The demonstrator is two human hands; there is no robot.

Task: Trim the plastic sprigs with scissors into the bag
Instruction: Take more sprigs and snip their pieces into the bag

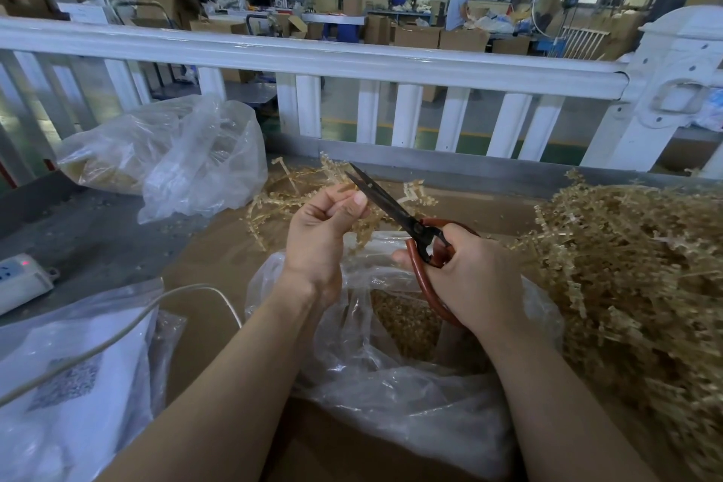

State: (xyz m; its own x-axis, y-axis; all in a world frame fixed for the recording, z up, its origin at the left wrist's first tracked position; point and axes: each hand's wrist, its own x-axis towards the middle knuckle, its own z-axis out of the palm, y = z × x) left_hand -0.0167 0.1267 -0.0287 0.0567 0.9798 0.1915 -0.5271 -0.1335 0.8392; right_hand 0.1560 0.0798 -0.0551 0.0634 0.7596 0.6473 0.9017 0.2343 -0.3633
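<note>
My left hand (321,235) pinches a tan plastic sprig (362,227) between thumb and fingers, above the open clear bag (391,372). My right hand (469,278) grips the red handles of dark-bladed scissors (387,203). The blades are slightly parted and point up-left, right beside my left thumb. Cut tan pieces (407,321) lie inside the bag, below both hands.
A big heap of tan sprigs (633,266) fills the right of the brown table. More sprigs (297,188) lie behind my hands. Another clear bag (176,156) stands back left. A white power strip (19,278), cable and white packets lie left. A white railing (352,63) runs behind.
</note>
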